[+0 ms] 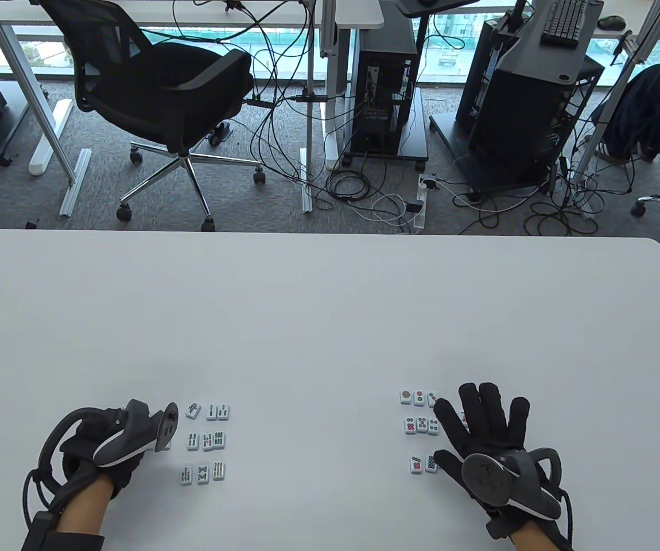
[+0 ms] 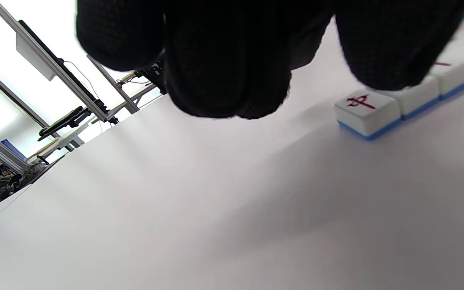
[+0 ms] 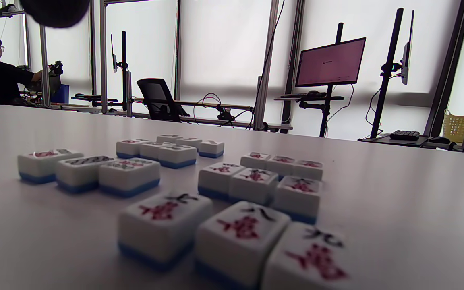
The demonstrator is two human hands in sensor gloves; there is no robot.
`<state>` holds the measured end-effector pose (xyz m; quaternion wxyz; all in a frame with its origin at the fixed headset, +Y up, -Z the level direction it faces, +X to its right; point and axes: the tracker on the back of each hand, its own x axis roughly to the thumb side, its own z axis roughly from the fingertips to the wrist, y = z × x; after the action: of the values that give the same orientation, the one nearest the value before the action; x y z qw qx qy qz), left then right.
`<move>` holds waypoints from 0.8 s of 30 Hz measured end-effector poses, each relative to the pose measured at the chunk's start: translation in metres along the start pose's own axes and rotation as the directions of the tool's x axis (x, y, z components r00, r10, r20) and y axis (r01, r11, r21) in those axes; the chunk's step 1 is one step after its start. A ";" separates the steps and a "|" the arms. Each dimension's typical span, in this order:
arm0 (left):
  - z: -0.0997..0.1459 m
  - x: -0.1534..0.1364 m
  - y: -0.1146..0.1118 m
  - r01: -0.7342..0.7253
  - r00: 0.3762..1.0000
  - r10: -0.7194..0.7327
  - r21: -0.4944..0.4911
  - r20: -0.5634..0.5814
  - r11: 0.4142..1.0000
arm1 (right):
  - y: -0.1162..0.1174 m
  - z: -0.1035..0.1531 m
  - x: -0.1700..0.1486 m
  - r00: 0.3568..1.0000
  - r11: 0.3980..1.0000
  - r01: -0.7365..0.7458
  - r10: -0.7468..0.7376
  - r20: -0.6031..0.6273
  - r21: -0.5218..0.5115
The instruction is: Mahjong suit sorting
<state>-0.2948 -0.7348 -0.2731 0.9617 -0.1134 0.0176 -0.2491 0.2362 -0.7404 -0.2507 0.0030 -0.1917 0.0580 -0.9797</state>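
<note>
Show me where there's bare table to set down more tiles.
Free: the wide strip between the bamboo tiles and the dot tiles, and everything beyond both groups. Crowded: beside the left hand and under the right hand.

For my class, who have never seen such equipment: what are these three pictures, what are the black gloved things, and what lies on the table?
These are a person's two hands in black sensor gloves, each with a tracker strapped to its back. The table view looks down from above: the left hand lies beside a block of bamboo-suit tiles, and the right hand, fingers spread, rests over a block of circle-suit tiles. The other two pictures come from cameras on the wrists. The left wrist view shows gloved fingers above a red-character tile. The right wrist view shows rows of tiles close up. Neither hand visibly holds a tile.
</note>
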 end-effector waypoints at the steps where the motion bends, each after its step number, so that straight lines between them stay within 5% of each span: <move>1: 0.002 -0.007 0.006 -0.014 1.000 0.014 0.020 -0.014 1.000 | 0.000 0.000 0.000 1.000 1.000 -0.002 0.002 -0.001 0.000; 12: 0.039 -0.048 0.056 -0.256 0.963 0.268 0.293 -0.002 0.921 | -0.001 0.000 -0.001 1.000 1.000 -0.008 0.008 -0.008 -0.001; 24: 0.039 -0.020 0.018 -0.362 0.932 0.349 0.335 0.102 0.870 | -0.001 0.000 -0.002 1.000 1.000 -0.018 0.018 -0.011 -0.001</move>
<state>-0.3007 -0.7019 -0.2400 0.9959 0.0588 -0.0247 -0.0649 0.2379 -0.7395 -0.2508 0.0112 -0.1861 0.0601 -0.9806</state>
